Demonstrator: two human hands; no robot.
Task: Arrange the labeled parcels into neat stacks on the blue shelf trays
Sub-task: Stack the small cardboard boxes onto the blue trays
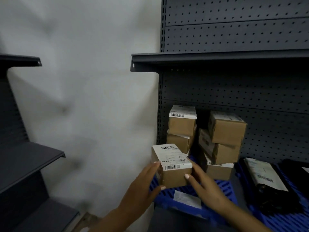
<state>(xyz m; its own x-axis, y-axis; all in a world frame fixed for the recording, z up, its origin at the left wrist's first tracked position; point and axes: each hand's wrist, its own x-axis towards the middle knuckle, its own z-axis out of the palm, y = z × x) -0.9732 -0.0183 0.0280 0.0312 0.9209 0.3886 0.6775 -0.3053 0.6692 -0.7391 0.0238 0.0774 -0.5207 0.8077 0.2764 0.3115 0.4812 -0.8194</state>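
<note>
Nearest the camera, the left hand (145, 186) and the right hand (201, 181) clasp a small brown cardboard parcel (173, 166) from either side, fingers curled round its lower edges, thumbs on its front face. The parcel carries a white barcode label wrapped over its top and sits at the front left corner of the slatted blue plastic shelf tray (194, 198) (whether it rests on the tray or is held just above it is hard to tell). A loose pale slip of paper (187, 198) lies on the tray just below the hands. To the right, a black plastic mailer bag with a white label (264, 178) lies flat on a neighbouring blue tray. Behind the held parcel stand two stacks of brown labeled boxes: a left stack (182, 129) and a crooked right stack (220, 144), backed by the dark grey perforated metal shelf panel (250, 91).
</note>
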